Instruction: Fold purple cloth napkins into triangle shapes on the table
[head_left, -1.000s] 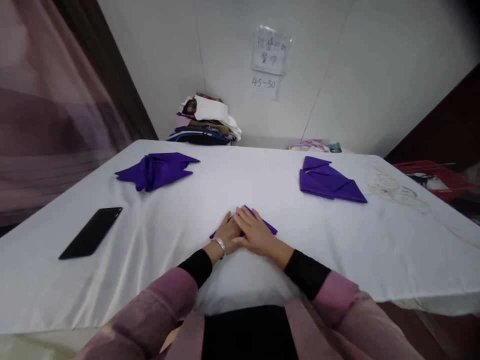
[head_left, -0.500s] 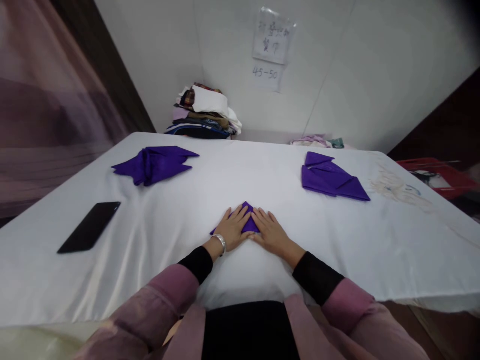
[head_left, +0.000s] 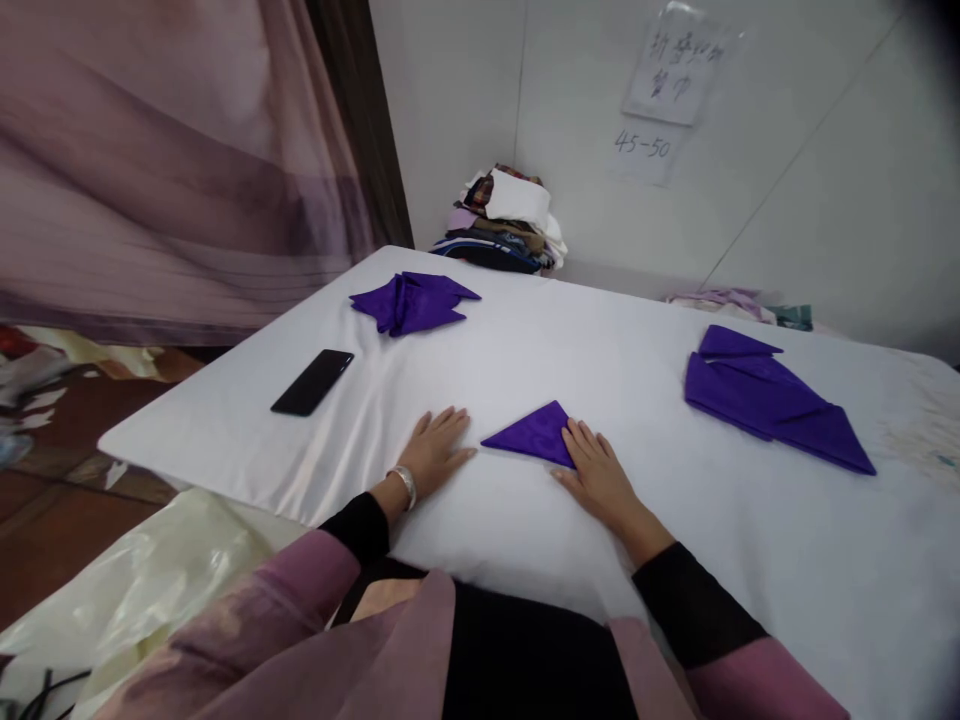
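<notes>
A purple cloth napkin point(head_left: 534, 432), folded into a flat triangle, lies on the white-covered table point(head_left: 480, 510) in front of me. My right hand point(head_left: 600, 475) rests flat on its right end, fingers stretched out, covering that corner. Just left of the napkin's left point, my left hand point(head_left: 431, 455) lies palm down on the tablecloth with its fingers apart, not touching the napkin. A silver bracelet point(head_left: 405, 485) circles the left wrist.
Toward the back left sits a folded purple cloth point(head_left: 420, 303), with a black phone point(head_left: 313, 382) nearer me. Another folded purple cloth point(head_left: 765, 395) lies at the right. Stacked clothes point(head_left: 506, 220) stand against the wall beyond the table. A pinkish curtain point(head_left: 180, 180) hangs at left.
My left hand has come off the napkin and moved left onto the tablecloth. My right hand stays on the napkin's right side. The view has turned to the left.
</notes>
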